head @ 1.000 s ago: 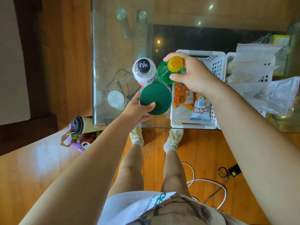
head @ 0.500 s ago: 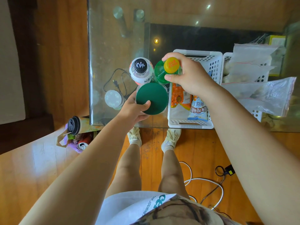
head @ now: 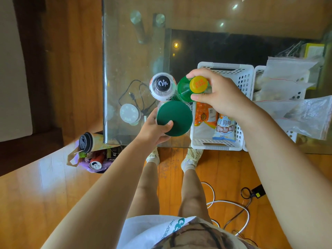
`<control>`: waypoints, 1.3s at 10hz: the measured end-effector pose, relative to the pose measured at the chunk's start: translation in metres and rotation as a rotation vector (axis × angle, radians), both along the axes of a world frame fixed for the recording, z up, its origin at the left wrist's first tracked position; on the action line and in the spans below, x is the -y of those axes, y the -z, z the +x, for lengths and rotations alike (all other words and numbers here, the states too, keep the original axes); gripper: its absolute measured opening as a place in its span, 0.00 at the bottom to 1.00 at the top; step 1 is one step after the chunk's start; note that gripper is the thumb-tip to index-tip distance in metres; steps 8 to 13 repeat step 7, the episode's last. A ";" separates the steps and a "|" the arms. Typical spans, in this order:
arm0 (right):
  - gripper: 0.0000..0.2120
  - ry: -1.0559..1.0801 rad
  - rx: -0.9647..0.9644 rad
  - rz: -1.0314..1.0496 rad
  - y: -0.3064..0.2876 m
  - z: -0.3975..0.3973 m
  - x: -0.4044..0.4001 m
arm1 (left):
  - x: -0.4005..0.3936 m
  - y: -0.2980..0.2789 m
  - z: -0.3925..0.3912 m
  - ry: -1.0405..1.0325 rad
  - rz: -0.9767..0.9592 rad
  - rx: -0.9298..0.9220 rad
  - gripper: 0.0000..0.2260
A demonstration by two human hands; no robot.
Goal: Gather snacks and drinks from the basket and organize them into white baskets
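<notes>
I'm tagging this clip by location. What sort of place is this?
Probably a home living room: a glass table on a wooden floor, charger cables trailing underfoot, and a bag of rubbish with a coffee cup and a can beside the table.

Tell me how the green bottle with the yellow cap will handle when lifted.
The green bottle looks like rigid plastic, so probably firm. Tall and narrow, it may tip if nudged. The right hand grips it near the yellow cap, so it may swing.

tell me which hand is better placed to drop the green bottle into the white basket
Right. The right hand already grips the green bottle at its yellow cap, right beside the white basket; the left hand holds the green-lidded jar.
</notes>
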State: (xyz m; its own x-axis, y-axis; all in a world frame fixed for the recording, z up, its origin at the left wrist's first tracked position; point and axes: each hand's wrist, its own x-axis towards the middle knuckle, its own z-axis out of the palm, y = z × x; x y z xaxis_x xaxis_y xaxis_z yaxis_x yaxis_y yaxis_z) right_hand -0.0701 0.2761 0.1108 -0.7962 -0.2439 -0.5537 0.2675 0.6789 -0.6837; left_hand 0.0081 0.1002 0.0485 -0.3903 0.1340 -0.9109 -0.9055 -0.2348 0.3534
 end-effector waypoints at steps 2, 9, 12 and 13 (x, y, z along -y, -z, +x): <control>0.21 0.021 0.022 0.004 -0.001 -0.001 0.000 | 0.000 0.001 0.000 0.032 0.005 -0.025 0.23; 0.30 0.369 0.181 -0.174 -0.009 0.056 -0.018 | -0.018 -0.027 0.011 0.108 -0.589 -0.074 0.36; 0.30 0.369 0.181 -0.174 -0.009 0.056 -0.018 | -0.018 -0.027 0.011 0.108 -0.589 -0.074 0.36; 0.30 0.369 0.181 -0.174 -0.009 0.056 -0.018 | -0.018 -0.027 0.011 0.108 -0.589 -0.074 0.36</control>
